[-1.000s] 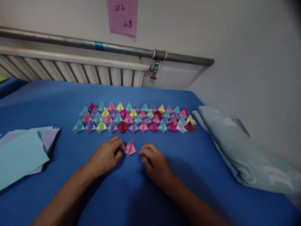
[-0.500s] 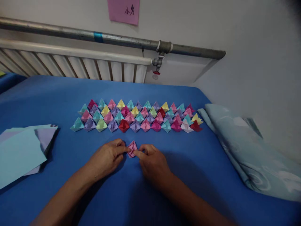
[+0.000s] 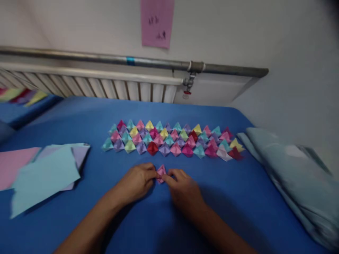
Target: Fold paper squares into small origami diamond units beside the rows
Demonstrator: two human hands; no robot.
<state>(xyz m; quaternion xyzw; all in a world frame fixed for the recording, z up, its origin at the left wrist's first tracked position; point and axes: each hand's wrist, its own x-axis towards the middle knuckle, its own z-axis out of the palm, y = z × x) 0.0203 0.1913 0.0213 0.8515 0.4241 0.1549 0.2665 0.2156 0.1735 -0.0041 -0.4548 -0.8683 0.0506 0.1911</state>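
Note:
A small pink folded paper boat (image 3: 161, 173) is on the blue surface, between my two hands. My left hand (image 3: 141, 181) pinches its left side with thumb and forefinger. From the right, my right hand (image 3: 183, 186) grips it with the thumb pressed on its front and the other fingers curled. Beyond my hands stand rows of folded paper boats (image 3: 152, 148) in teal, purple, pink, yellow, green and red, packed closely in a long band.
Loose sheets of coloured paper (image 3: 47, 173) lie at the left. A folded light-blue patterned cloth (image 3: 288, 176) rests along the right side. Behind the blue surface (image 3: 127, 229) are a radiator (image 3: 106, 89), a metal pipe (image 3: 106, 59) and a pink note (image 3: 157, 26) on the wall.
My view has swung left and up, so everything sits farther right and lower. Both hands stay at the pink boat. More sheets show at the left.

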